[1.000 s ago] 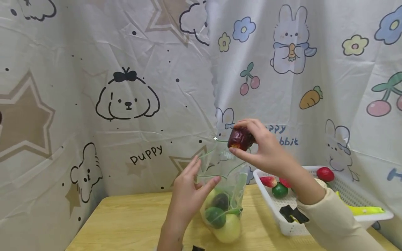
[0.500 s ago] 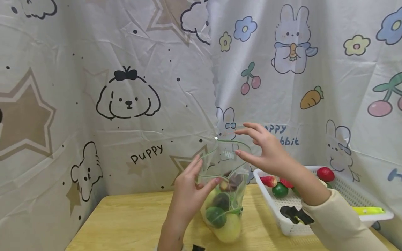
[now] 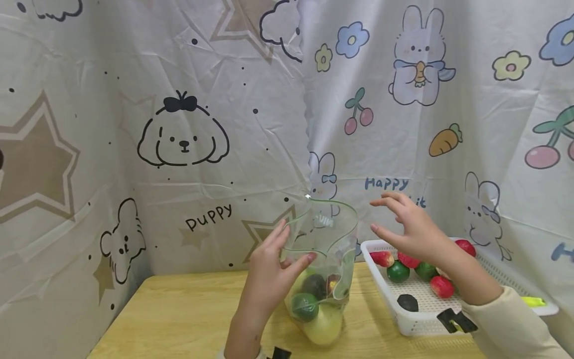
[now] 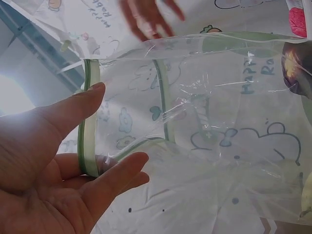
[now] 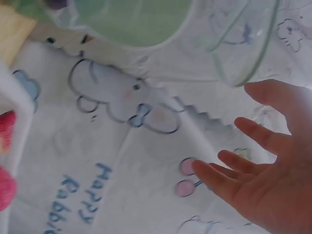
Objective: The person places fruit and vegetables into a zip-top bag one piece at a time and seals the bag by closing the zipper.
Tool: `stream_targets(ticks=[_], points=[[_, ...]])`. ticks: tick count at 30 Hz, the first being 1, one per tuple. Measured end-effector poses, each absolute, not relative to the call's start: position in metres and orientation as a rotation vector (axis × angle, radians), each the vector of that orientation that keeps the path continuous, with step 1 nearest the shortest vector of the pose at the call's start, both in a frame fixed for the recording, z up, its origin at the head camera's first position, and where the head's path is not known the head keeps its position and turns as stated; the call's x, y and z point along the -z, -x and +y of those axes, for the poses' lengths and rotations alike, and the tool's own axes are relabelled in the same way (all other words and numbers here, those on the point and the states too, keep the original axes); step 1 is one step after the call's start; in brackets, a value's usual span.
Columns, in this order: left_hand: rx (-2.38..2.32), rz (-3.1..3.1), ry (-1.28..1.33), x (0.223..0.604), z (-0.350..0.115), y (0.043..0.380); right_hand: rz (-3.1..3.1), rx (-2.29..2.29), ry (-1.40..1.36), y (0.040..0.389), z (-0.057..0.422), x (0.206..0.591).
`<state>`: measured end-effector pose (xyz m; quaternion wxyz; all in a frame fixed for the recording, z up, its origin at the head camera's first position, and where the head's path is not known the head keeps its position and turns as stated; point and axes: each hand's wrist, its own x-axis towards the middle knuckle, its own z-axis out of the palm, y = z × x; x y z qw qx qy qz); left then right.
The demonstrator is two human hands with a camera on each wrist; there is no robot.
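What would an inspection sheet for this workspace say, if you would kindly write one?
Surface: wooden table, with bag and basket standing on it.
Job's things: clear bag, mouth open, containing a round green piece, a large yellow piece and dark pieces.
Clutter: white basket of mixed red pieces and green pieces.
Hands: left hand touches the bag's mouth; right hand is apart from it, holding nothing.
Cables: nothing seen.
Surroundings: cartoon-printed cloth behind.

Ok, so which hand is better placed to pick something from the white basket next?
Probably the right hand: it holds nothing and hangs nearer the white basket. The left hand is occupied at the rim of the clear bag.
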<state>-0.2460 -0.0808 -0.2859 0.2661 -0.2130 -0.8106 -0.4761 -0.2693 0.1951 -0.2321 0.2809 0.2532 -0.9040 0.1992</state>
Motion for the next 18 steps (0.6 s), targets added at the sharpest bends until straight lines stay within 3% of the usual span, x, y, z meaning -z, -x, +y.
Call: stream_targets(ticks=[8, 15, 18], points=[[1.306, -2.201, 0.577, 0.285, -0.082, 0.245, -2.87, -0.461, -0.661, 0.299, 0.242, 0.295], [1.302, -2.214, 0.592, 0.285, -0.083, 0.246, -3.424, -0.688, -0.338, 0.311, 0.259, 0.355], [1.299, -2.214, 0.592, 0.284, -0.084, 0.246, -3.406, -0.752, -0.361, 0.317, 0.26, 0.369]])
